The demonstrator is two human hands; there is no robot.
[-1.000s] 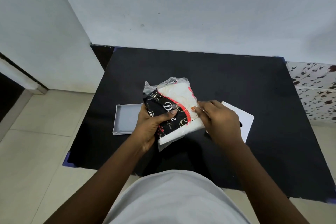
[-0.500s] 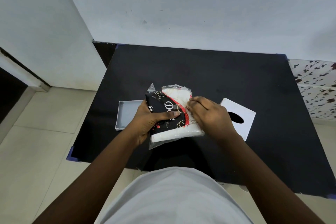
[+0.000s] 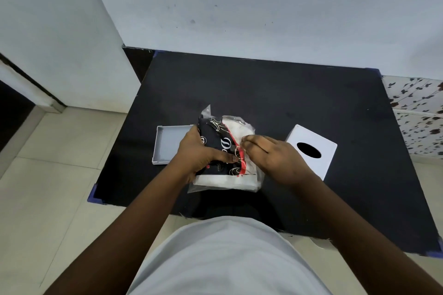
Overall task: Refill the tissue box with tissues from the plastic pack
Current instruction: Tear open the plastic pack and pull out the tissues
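A plastic tissue pack [image 3: 225, 141], black with a red stripe and a clear part showing white tissues, is held over the middle of the black table [image 3: 263, 84]. My left hand [image 3: 199, 155] grips its left side, thumb across the print. My right hand [image 3: 271, 158] pinches the clear wrapper on the pack's right side. The white tissue box cover [image 3: 311, 148], with a dark oval slot on top, stands just right of my right hand. The grey box base [image 3: 165, 146], an open shallow tray, lies left of my left hand, partly hidden behind it.
The table stands against a pale wall [image 3: 239, 7], with a wall corner at the left. Beige floor tiles [image 3: 48, 175] lie left of the table. A patterned tiled surface [image 3: 417, 112] is at the right edge. My grey shirt [image 3: 223, 258] fills the bottom.
The pack has been lowered and tilted flatter toward me. My right hand has shifted its pinch along the clear wrapper, uncovering the box cover's slot. The camera tipped slightly downward.
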